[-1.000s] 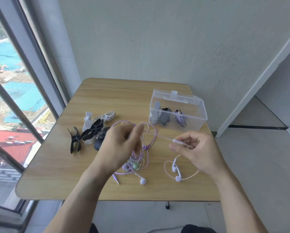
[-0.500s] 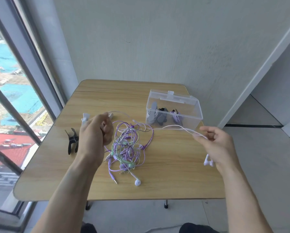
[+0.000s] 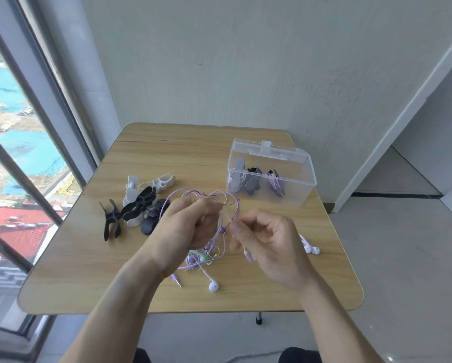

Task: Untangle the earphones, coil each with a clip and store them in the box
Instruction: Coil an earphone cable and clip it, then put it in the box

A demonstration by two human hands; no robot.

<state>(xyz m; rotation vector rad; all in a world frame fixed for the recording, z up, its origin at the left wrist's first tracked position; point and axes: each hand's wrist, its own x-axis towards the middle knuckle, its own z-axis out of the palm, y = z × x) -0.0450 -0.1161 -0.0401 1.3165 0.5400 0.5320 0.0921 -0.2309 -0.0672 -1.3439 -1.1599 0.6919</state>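
A wooden bench (image 3: 167, 158) with rounded corners stands against a grey wall, its left edge beside a window. A clear plastic box (image 3: 295, 189) sits near the far right corner, lid hinged back, holding coiled earphones already fastened in grey, black and purple clips. A pile of loose clips (image 3: 141, 203), black, white and dark grey, lies toward the left edge at mid-depth, with one black clip (image 3: 111, 221) set slightly apart on the pile's left side. At the centre of the bench, the tangled earphones (image 3: 206, 247), purple, white and pale green cords knotted together, are partly lifted: loops rise above the left hand and the rest hangs down to the surface. The left hand (image 3: 185, 226) is over the centre of the bench, fingers curled round the upper part of the tangle and gripping it. The right hand (image 3: 269, 244) is just to its right, thumb and forefinger pinching a white cord that runs out of the tangle; the remaining fingers are loosely curled. A pair of white earbuds (image 3: 311, 248) lies on the bench near the right edge, just beyond the right hand. One white earbud (image 3: 213, 286) and a purple jack plug (image 3: 176, 279) rest on the surface toward the near edge, below the tangle.
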